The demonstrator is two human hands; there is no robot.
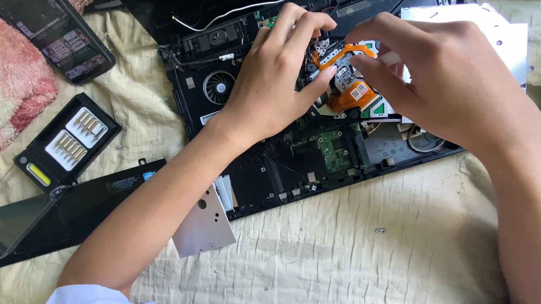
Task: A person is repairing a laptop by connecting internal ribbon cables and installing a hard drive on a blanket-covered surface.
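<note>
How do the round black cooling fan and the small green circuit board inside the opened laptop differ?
The round black cooling fan is circular and dark with radial blades; the small green circuit board is flat, rectangular and green. The fan lies beside the left hand, fully visible; the board lies below both hands, nearer the right hand. Both lie in the open black laptop chassis.

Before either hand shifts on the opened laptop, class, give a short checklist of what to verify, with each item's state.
1. Both hands on the part: left hand and right hand pinch at the copper heat pipe piece: ok.
2. Piece free of screws: hidden by fingers: cannot tell.
3. Fan in plain view, uncovered: ok.
4. Screwdriver bit case lies open beside the laptop: ok.
5. Loose screw on the cloth, not in a tray: not ok.
</note>
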